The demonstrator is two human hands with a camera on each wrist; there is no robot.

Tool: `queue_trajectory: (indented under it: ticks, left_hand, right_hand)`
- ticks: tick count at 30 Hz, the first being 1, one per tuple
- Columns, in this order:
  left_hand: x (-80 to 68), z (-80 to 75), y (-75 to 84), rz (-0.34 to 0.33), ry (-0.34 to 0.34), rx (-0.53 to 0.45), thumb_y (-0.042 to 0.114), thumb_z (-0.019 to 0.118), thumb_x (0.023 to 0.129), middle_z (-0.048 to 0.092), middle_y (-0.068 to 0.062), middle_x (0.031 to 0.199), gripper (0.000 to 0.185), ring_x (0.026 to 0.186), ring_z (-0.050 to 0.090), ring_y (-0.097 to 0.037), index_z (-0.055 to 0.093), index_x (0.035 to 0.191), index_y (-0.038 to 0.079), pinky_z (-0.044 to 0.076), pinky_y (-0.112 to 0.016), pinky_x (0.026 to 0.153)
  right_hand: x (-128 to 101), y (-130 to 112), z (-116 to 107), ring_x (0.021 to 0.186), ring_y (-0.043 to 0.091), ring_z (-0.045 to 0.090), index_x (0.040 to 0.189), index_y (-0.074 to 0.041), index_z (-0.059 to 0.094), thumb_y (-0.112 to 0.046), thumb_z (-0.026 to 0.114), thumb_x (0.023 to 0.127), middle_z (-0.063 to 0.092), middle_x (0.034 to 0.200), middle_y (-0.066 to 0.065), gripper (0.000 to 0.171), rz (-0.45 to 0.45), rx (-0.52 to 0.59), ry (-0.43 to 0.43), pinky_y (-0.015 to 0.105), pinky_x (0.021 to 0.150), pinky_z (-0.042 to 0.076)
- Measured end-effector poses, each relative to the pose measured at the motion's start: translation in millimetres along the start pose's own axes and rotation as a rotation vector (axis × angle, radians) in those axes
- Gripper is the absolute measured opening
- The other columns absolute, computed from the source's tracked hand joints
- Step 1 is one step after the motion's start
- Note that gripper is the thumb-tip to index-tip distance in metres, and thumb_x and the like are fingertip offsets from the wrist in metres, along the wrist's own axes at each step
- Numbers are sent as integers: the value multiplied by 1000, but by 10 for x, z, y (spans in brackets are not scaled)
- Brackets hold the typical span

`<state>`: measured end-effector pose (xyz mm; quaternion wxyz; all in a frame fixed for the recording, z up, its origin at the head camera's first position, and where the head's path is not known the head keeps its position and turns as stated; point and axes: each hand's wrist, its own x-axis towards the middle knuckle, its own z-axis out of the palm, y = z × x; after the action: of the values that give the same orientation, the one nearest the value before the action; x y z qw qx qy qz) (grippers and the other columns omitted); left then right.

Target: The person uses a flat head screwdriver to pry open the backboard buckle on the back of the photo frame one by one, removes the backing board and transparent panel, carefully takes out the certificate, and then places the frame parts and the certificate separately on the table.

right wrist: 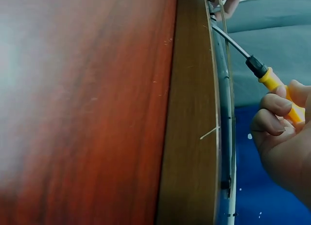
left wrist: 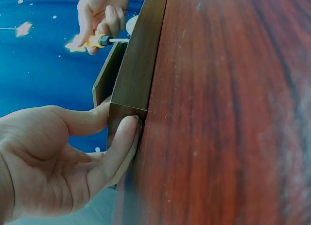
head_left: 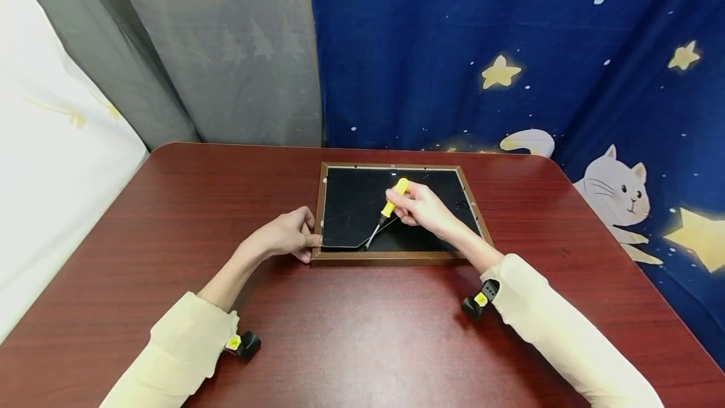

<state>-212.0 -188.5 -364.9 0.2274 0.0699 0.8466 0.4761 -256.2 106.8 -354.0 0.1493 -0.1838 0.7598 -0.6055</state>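
A picture frame (head_left: 391, 259) with a brown rim lies on the table, its black backing board (head_left: 351, 206) facing up. My left hand (head_left: 291, 235) grips the near left corner, fingers on the outer side and thumb at the inner edge. In the left wrist view the edge of the backing board (left wrist: 103, 77) stands above the rim there. With curled fingers, my right hand (head_left: 425, 209) holds a yellow-handled screwdriver (head_left: 387, 208). Its metal shaft (right wrist: 235, 46) slants down to the inside of the near rim, beside the board's raised edge.
The reddish-brown table (head_left: 362, 332) extends all around the frame. Behind it hang a grey curtain (head_left: 226, 49) and a blue curtain (head_left: 453, 49) with stars and a cat. White cloth (head_left: 51, 143) hangs at the left. Small metal tabs (right wrist: 226, 185) line the rim's inner side.
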Motion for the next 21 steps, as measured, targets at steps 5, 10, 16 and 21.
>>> queue_trajectory:
  ticks: [5,10,16,21]
  left_hand:
    - [-11,-15,-15,0,-27,-43,2,64,98,58,-16,85,26,57,66,-13,41,109,-6,60,-29,59]
    - [-5,-23,-30,-12,-47,-41,4,63,99,62,-17,80,24,56,67,-14,41,106,-5,59,-28,59]
    - [-2,-27,-45,-21,-72,-47,5,62,101,63,-16,74,22,56,67,-14,41,104,-3,59,-27,58]
    - [-7,-24,-48,-13,-70,-48,6,61,101,63,-16,74,22,57,67,-14,41,104,-3,59,-27,59]
  right_hand:
    - [71,-47,43,47,10,35,91,0,53,-16,55,106,46,65,4,23,22,3,-47,19,45,28]
    - [123,-67,68,47,11,35,92,1,52,-16,54,106,45,64,4,22,18,-41,-73,20,45,28]
    - [164,-144,89,50,14,38,94,-1,54,-16,55,105,44,63,3,19,-17,-193,-74,22,46,32]
    - [138,-201,114,54,16,43,95,-4,56,-22,58,105,48,65,3,21,-42,-332,-60,23,49,37]
